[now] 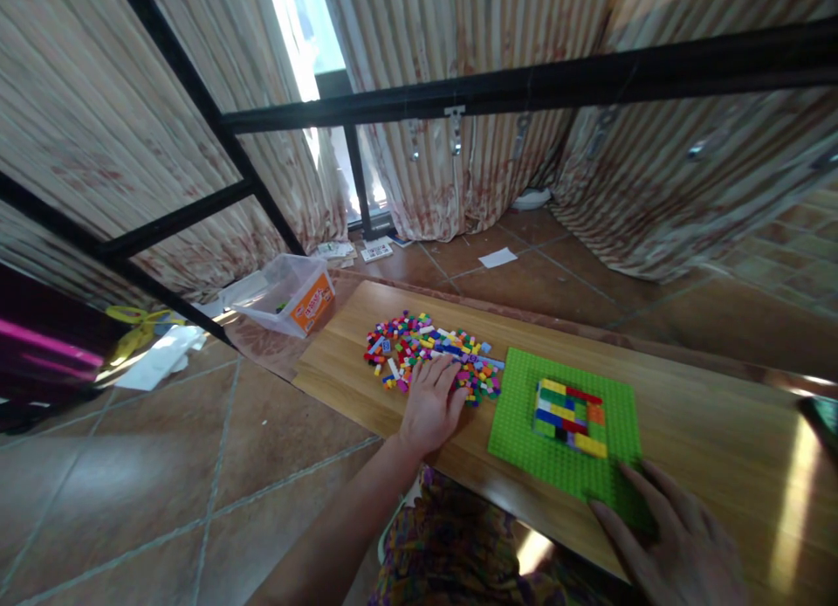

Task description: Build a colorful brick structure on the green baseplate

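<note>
A loose heap of small toy building bricks [419, 348] in many colours lies on the wooden table. My left hand [432, 405] rests at the heap's near side, fingers stretched into the bricks and thumb apart; no held brick shows. To the right of the heap lies a green studded baseplate [524, 453]. Near its middle sits a low block of joined bricks [569, 418] in yellow, red, blue, green, white and orange. At the baseplate's near right corner is my right hand [677, 527], slightly blurred, with thumb and fingers spread over the corner.
The long wooden table [713, 414] runs left to right. On the floor beyond its left end stands a clear plastic box [281, 292] with an orange label. Black metal bars [393, 108] cross in front of striped curtains [524, 30]. Papers [497, 258] lie on the tiled floor.
</note>
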Tool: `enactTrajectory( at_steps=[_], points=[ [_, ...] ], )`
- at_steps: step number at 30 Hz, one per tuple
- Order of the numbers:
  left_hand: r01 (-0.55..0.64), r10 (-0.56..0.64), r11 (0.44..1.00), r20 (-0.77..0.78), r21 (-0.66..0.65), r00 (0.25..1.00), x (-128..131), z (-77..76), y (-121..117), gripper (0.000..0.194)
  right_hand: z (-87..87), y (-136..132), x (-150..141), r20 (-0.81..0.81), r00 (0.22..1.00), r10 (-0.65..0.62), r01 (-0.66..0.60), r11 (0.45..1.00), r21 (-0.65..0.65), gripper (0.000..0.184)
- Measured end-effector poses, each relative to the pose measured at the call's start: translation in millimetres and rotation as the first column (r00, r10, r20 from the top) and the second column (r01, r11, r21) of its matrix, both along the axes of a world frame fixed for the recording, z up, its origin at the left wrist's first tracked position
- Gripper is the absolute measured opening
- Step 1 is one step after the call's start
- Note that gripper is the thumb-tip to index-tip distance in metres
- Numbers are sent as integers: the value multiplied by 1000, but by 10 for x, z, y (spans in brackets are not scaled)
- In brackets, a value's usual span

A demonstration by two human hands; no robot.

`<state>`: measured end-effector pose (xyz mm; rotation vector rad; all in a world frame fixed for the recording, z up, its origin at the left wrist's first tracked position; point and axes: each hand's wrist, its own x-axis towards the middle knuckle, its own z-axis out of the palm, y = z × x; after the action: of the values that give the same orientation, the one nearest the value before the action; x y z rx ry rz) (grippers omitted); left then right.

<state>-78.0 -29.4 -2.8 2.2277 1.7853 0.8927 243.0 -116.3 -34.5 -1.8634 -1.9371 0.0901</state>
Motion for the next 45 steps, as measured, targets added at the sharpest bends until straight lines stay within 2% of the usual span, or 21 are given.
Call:
enactTrajectory(
  at_steps=[3,6,10,14,22,32,39,42,45],
  points=[
    [-44,45,998,-26,52,999,-141,78,272,34,-39,-1,27,25,998,52,-53,998,18,58],
    [-112,108,994,-153,-19,982,-264,209,667,33,-71,1,48,71,996,50,-52,998,23,64],
    [-62,-12,978,-354,-197,935,-317,335,1066,34,-81,9,48,76,996,51,-55,997,50,63],
    [-2,-102,966,-388,-260,916,-290,350,1179,29,-75,15,35,57,997,56,-60,996,65,63],
    [-35,-73,970,-424,-242,903,-297,367,1149,21,-67,23,16,50,998,37,-40,997,69,62],
    [39,-120,980,-426,-195,897,-331,435,1030,16,-41,31,-11,27,999,36,-38,996,78,59],
    [135,-161,983,-232,-126,959,-432,468,822,8,-35,26,-25,48,998,29,-32,997,69,59],
    [91,-100,988,-64,-123,993,-490,465,626,8,-60,21,-9,59,998,29,-33,996,78,60],
    [31,-17,990,107,-135,994,-486,407,331,8,-102,18,26,61,998,35,-40,996,85,62]
  ],
)
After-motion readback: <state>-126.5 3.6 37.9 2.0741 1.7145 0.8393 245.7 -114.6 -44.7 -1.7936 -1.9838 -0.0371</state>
